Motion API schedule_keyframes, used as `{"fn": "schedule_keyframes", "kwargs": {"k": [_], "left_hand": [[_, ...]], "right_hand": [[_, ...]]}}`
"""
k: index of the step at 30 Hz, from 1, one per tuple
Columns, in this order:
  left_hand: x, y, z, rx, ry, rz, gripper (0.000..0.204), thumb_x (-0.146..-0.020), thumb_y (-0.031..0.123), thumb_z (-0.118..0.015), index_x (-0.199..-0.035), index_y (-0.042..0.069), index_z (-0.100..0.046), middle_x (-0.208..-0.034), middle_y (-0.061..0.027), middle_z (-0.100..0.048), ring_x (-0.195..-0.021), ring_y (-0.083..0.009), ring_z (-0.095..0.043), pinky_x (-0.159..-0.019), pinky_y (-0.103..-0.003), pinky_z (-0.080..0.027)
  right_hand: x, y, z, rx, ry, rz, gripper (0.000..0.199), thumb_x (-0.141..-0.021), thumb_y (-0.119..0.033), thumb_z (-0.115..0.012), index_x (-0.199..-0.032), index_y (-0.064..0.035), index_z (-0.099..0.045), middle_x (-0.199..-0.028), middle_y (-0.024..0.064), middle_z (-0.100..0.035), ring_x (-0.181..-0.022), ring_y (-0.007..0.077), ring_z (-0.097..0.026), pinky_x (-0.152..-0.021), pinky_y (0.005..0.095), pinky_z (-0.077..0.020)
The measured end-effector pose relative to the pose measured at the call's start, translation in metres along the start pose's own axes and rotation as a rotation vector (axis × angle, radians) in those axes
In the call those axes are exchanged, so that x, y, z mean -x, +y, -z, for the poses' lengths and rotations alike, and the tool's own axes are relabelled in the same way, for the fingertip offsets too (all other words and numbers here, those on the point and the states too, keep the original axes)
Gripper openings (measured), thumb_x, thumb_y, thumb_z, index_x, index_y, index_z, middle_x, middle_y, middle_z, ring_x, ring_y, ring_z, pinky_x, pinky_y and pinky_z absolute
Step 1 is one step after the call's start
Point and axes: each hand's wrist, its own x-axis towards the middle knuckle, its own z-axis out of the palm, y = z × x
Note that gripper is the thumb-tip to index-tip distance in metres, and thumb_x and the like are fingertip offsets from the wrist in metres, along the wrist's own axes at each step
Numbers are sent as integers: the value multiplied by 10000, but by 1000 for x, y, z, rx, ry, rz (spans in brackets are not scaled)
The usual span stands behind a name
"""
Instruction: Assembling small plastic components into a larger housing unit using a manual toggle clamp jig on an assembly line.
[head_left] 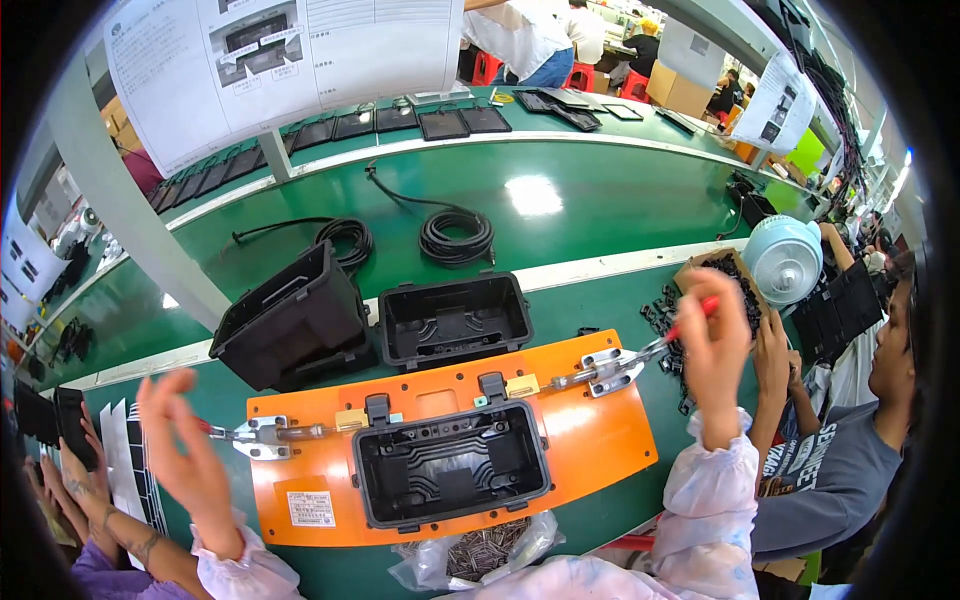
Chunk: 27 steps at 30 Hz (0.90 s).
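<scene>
A black plastic box [450,512] with an open top sits in an orange fixture plate [600,440] in front of me. Two metal toggle clamps with red handles flank it, the left clamp [265,436] and the right clamp [608,372]. My right hand [715,350] is raised at the right, its fingers bent around the red handle [672,333]. At the left clamp, my left hand [185,440] closes at the end of the other red handle [205,427]; part of that grip is hidden behind the hand.
Behind the plate stand a tilted black box [290,325] and another black box [455,350]. Coiled black cables [455,237] lie farther back. A bag of screws [480,550] rests nearest me. A carton of small black parts [735,270] and a light-blue fan [785,260] stand right, beside a co-worker [840,480].
</scene>
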Motion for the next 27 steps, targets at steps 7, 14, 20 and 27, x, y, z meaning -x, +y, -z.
{"fn": "schedule_keyframes", "kwargs": {"k": [7,14,20,27], "left_hand": [[27,-141,24,111,-46,429,316,-1018,-11,-440,-1285,-7,-608,-1139,-162,-686,-1061,-254,-667,-911,-366,-530],[14,-63,1,-472,-151,183,234,-966,74,-589,-1184,13,-648,-1145,-195,-685,-1063,-398,-648,-909,-472,-509],[-42,95,-67,432,-553,-465,292,-940,44,-642,-1226,-16,-627,-1171,-186,-671,-1086,-361,-648,-948,-436,-518],[-63,106,-162,407,-1253,-307,435,-1003,278,-610,-1292,-47,-600,-1227,-255,-676,-1154,-407,-644,-983,-465,-516]], "right_hand": [[18,118,63,-458,-205,-726,277,-1081,-243,-540,-1234,-26,-619,-994,91,-707,-869,161,-717,-698,298,-623],[35,-6,9,455,-88,244,342,-919,-72,-667,-1248,14,-627,-1227,195,-640,-1127,380,-615,-984,445,-479],[103,-71,-70,-5,-927,667,458,-843,-254,-794,-1188,25,-680,-1007,92,-727,-872,232,-698,-742,350,-560],[119,-89,-83,74,-744,736,303,-785,-123,-709,-1064,-6,-691,-880,61,-672,-783,203,-651,-683,309,-500]]}}
